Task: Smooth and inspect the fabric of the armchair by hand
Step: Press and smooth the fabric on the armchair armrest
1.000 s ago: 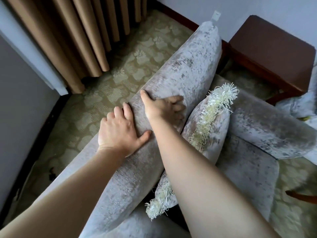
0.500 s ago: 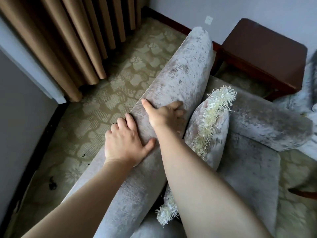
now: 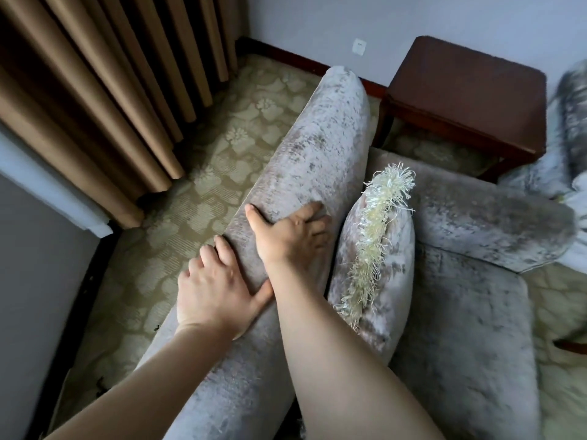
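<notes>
A grey mottled velvet armchair (image 3: 470, 328) fills the middle and right of the head view. Its padded backrest top (image 3: 317, 147) runs diagonally from lower left to upper middle. My left hand (image 3: 216, 287) lies flat on the backrest's outer edge, fingers curled over the side, thumb spread toward the right. My right hand (image 3: 292, 233) rests palm down just beyond it, fingers draped over the inner side of the backrest. Both hands press on the fabric and hold nothing. A matching cushion (image 3: 374, 271) with a cream fringe leans against the backrest's inner face.
Tan curtains (image 3: 104, 100) hang at the upper left over a patterned beige carpet (image 3: 222, 160). A dark wooden side table (image 3: 470, 96) stands behind the chair's far armrest (image 3: 489, 214). White and grey fabric (image 3: 565, 128) lies at the right edge.
Both hands stay pressed on the backrest top with little sliding over the fabric. The view has shifted, so the chair and hands sit slightly further right and lower in frame.
</notes>
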